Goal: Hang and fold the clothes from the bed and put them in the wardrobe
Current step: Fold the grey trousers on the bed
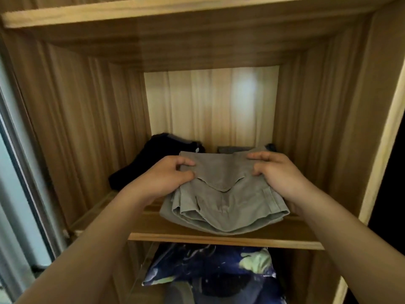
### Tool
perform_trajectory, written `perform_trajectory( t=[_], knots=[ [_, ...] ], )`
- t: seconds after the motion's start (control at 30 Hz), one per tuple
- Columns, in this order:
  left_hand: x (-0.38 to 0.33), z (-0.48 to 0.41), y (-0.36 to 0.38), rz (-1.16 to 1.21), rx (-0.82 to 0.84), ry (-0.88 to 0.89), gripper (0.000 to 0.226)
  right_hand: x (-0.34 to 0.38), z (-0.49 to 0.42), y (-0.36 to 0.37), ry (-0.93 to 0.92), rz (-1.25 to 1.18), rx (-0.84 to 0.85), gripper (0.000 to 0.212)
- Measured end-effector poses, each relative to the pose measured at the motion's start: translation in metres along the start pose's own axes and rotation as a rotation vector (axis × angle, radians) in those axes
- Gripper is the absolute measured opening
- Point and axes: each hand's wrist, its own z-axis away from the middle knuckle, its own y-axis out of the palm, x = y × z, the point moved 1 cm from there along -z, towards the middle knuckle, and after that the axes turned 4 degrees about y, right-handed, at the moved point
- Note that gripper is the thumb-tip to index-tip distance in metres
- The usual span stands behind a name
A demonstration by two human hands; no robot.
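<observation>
Wooden wardrobe (76,128) walls fill the view, enclosing one deep compartment whose shelf (219,240) runs across the lower middle. In the compartment under it lies a dark blue patterned fabric (210,266). On the shelf, towards its front, rests the folded grey-green garment (223,207); its nearest fold sits just behind the shelf's front edge. Behind it on the left lies a black garment (153,159), and behind it on the right are some folded grey and blue pieces (236,149), mostly hidden. The left hand (162,178) and the right hand (278,172) reach in well apart from each other. Each is clamped on a far corner of the grey-green garment's top layer, fingers curled over the cloth, so the bundle lies between and just below them. The placing looks nearly done, though the bundle is not yet set back. Trouble would most likely come from moving only that top layer. A push or pull there could slide it over the lower folds and open the stack. Shoving the whole bundle deeper could ride it up onto the black garment or crumple the pieces behind. Letting go this close to the front could let the loose lower folds slump over the edge.
</observation>
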Motion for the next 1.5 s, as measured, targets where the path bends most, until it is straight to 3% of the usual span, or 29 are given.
perform_trajectory(
  t=[0.33, 0.47, 0.63, 0.77, 1.0, 1.13, 1.23, 1.37, 1.5],
  knots=[
    [-0.012, -0.040, -0.010, 0.079, -0.024, 0.032, 0.036, 0.024, -0.041, -0.006, -0.063, 0.047, -0.033, 0.038],
    [-0.026, -0.069, -0.013, 0.129, -0.041, 0.029, 0.035, 0.042, -0.071, -0.017, -0.063, 0.091, -0.070, 0.046],
    [-0.037, -0.126, -0.001, 0.127, -0.052, 0.041, 0.056, 0.053, -0.121, -0.043, -0.029, 0.188, -0.132, 0.054],
    [-0.034, -0.173, 0.020, 0.108, -0.032, 0.041, 0.052, 0.044, -0.160, -0.058, 0.016, 0.303, -0.160, 0.062],
    [-0.019, -0.235, 0.044, 0.155, -0.033, 0.047, 0.049, 0.022, -0.226, -0.071, 0.026, 0.426, -0.194, 0.038],
    [0.000, -0.250, 0.061, 0.139, -0.031, 0.032, 0.041, 0.003, -0.248, -0.074, 0.071, 0.553, -0.216, 0.039],
    [0.024, -0.253, 0.080, 0.090, 0.033, -0.023, 0.024, -0.025, -0.254, -0.071, 0.193, 0.654, -0.202, 0.052],
    [0.041, -0.256, 0.086, 0.052, 0.089, -0.037, 0.041, -0.035, -0.248, -0.057, 0.241, 0.897, -0.214, 0.047],
    [0.024, -0.271, 0.085, -0.002, 0.087, -0.013, 0.032, -0.031, -0.254, -0.046, 0.181, 1.125, -0.197, 0.055]
  ],
)
